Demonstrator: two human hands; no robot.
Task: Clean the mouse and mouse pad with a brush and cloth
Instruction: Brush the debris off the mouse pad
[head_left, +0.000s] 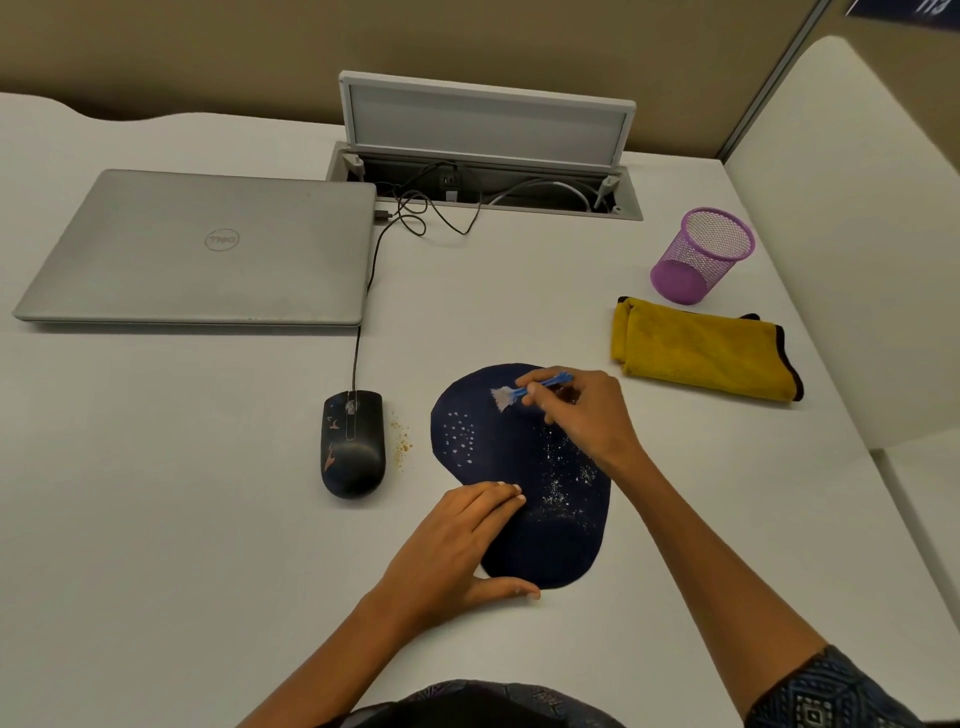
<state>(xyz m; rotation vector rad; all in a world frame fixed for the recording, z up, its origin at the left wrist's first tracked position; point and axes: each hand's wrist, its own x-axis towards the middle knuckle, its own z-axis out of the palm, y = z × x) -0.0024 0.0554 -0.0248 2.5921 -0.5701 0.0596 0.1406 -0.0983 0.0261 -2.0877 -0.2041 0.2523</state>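
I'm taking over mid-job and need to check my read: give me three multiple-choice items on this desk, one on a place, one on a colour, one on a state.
1. Where is the mouse?
A. on the pad
B. on the desk, left of the pad
C. on the laptop

2. What colour is the cloth?
A. yellow
B. white
C. red

3. What is the right hand doing?
A. resting open
B. gripping the cloth
C. holding the brush

Answers: 1 B, it sits apart from the mouse pad. 2 A, yellow with dark edging. 3 C, bristles meet the pad's far end.
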